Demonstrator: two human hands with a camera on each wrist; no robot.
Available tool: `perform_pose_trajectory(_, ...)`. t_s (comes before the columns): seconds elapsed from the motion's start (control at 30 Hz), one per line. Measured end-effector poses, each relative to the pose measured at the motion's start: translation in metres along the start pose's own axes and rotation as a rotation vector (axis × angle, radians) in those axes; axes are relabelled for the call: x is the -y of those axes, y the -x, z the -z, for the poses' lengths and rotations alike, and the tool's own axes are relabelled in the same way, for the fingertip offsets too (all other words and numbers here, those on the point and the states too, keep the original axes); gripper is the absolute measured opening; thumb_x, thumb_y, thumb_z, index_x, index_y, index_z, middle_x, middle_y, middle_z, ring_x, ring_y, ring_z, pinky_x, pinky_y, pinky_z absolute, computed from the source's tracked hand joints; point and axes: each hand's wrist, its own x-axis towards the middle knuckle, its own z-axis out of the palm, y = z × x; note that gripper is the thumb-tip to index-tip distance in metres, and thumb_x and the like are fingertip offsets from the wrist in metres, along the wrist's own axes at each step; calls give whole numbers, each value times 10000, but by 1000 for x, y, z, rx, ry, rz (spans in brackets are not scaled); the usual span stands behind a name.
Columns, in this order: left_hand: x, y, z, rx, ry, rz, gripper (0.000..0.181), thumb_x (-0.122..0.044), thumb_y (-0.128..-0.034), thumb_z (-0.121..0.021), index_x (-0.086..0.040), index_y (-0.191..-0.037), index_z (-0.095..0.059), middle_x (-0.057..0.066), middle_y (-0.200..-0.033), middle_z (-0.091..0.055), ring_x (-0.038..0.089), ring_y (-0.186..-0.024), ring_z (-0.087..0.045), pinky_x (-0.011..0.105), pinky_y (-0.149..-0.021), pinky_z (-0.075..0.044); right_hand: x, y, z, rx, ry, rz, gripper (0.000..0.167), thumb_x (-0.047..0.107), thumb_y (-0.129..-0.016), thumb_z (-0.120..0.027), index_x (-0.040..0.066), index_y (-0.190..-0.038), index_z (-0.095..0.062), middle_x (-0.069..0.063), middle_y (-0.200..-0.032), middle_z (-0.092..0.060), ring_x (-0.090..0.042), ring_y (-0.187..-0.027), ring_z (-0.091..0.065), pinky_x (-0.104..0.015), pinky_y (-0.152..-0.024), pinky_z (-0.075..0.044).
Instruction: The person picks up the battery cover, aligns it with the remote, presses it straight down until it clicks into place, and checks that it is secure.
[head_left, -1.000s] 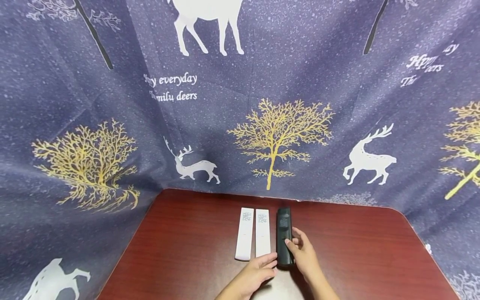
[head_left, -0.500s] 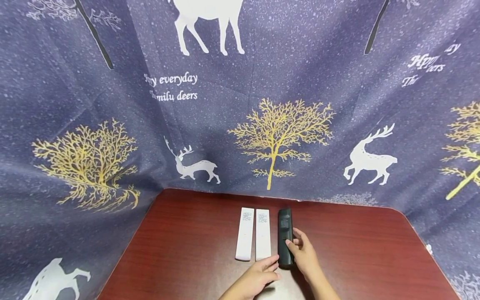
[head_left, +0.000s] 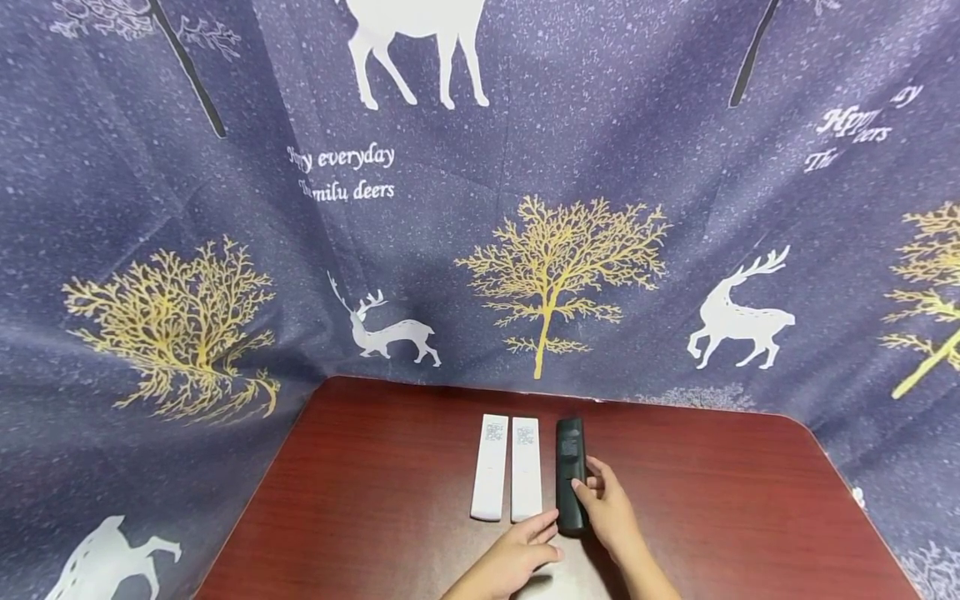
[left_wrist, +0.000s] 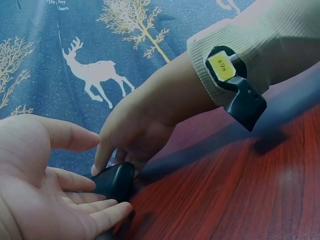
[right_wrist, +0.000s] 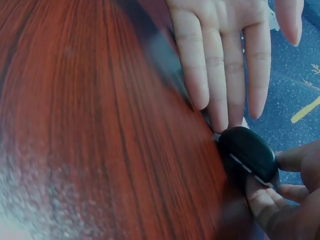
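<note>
A black remote control (head_left: 570,450) lies lengthwise on the table, a printed label on its upper face. My right hand (head_left: 609,507) holds it from the right side, thumb on top and fingers along its edge. Beside its near left end is my left hand (head_left: 517,552), fingers extended; in the right wrist view the fingertips of this left hand (right_wrist: 220,55) come up to the black remote control (right_wrist: 250,152), and contact is hard to tell. To the left lie two slim white remotes, the outer white remote (head_left: 490,475) and the inner white remote (head_left: 527,471), both bearing printed labels.
The reddish-brown wooden table (head_left: 375,483) carries all three remotes, roughly parallel. A dark blue cloth (head_left: 420,250) printed with deer and trees hangs behind and at both sides of the table. A strapped wrist mount (left_wrist: 227,67) sits on the right sleeve.
Over the last second the black remote has shifted slightly right, away from the white ones, and my left hand has moved a little right too. My right hand keeps its hold.
</note>
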Motion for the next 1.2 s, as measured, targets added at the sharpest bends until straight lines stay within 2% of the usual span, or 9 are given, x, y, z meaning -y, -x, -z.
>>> perform_pose_trajectory(0.3,-1,0,0,12,-18,34,651,-61,-920,-624,103,-1498,-375,303,-1535,-425,433,-1456,-385,556,-1135,-396,-1,-3,2,-27,155,48,533,156,-965,-628,-24,-1443,-474,-153,-1028,-682,-180,-893,-647,-287,-759,-513)
perform_pose_trajectory(0.47,-2,0,1,21,-16,58,655,-80,-926,-630,91,-1504,-375,291,-1548,-415,421,-1460,-385,560,-1131,-399,0,-2,4,-19,180,47,539,163,-963,-629,-31,-1442,-475,-143,-1024,-701,-175,-881,-651,-310,-776,-515)
perform_pose_trajectory(0.83,-1,0,0,11,-20,32,648,-66,-919,-634,95,-1496,-386,303,-1534,-427,424,-1444,-408,536,-1120,-424,3,1,7,-30,253,72,539,182,-937,-665,-33,-1411,-523,-171,-1080,-674,-181,-871,-633,-319,-754,-508)
perform_pose_trajectory(1.2,-2,1,-2,13,0,17,659,-57,-917,-627,120,-1495,-365,326,-1525,-421,435,-1452,-388,521,-1128,-419,5,6,8,-42,292,96,508,173,-942,-659,-37,-1391,-546,-185,-1124,-657,-209,-913,-652,-354,-791,-528)
